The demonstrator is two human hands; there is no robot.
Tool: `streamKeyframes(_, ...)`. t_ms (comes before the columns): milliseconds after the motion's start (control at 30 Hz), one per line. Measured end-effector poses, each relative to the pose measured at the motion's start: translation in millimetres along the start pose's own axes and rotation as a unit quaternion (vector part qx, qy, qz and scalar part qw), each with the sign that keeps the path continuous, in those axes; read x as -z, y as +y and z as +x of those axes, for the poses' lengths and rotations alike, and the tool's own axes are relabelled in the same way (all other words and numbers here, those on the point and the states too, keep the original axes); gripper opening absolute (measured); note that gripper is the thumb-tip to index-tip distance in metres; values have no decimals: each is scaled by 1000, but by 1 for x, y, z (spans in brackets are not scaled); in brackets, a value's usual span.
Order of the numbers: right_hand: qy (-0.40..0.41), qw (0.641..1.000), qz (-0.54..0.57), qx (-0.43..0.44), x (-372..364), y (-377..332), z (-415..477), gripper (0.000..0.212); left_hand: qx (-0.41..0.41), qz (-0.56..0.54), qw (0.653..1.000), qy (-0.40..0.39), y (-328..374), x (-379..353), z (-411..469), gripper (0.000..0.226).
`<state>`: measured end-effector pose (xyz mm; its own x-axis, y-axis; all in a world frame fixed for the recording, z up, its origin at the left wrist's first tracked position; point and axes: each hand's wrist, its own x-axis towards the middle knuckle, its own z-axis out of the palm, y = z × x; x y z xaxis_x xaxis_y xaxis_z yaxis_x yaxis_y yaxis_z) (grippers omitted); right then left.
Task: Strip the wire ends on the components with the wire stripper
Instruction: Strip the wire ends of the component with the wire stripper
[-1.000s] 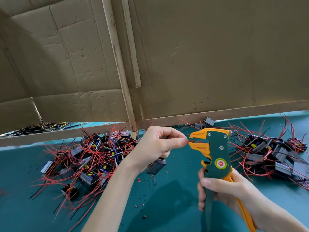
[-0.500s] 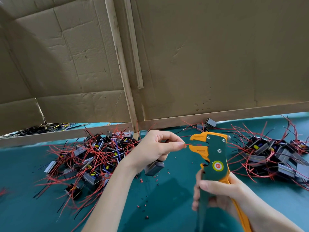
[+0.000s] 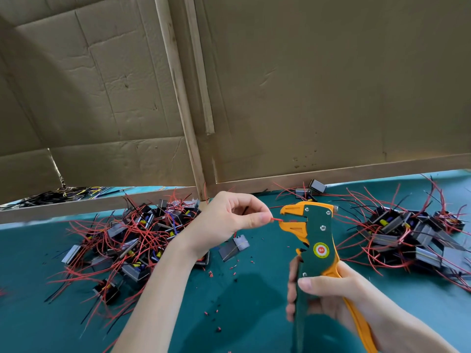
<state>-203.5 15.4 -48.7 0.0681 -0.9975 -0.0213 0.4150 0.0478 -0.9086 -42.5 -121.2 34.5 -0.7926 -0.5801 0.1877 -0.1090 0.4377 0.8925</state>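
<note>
A person's left hand (image 3: 229, 220) is pinching a red wire (image 3: 276, 219) between thumb and forefinger above the middle of the teal desk (image 3: 254, 314). The wire's short free end is running level and pointing right, straight at the mouth of the wire stripper (image 3: 313, 238).

The right hand (image 3: 328, 296) is wrapping its grip round the tool's 2 handles and holding it upright, its orange head facing left toward the wire. The jaws are standing apart. The wire's tip is sitting just at their opening, though whether it is touching them cannot be told.

The component (image 3: 234, 247) carrying this wire is hanging below the left hand, close to the desk.

By the look of it, the left hand, being the nearer, is needing only to feed the wire a little further right along its own axis. The right-hand grip can then squeeze.

2 heaps of wired components are waiting, the left heap (image 3: 132, 238) along the far edge and the right heap (image 3: 413, 235) toward the right edge. Insulation scraps (image 3: 211, 273) are lying on the desk between the forearms.
</note>
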Motion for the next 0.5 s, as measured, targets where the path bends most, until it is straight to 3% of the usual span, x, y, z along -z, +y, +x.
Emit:
streamKeyframes(200,41,997,-62,35,9,4,2,39,-13,16,999,34,17,-12,-4,8)
streamKeyframes(300,82,991,-89,56,15,8,5,33,-30,-36,998,46,31,-14,-8,9)
streamKeyframes(400,96,992,-50,63,20,6,7,33,-87,-89,991,54,49,-6,-17,9)
streamKeyframes(500,66,995,-16,78,24,3,7,45,-123,-53,988,79,55,-4,-21,9)
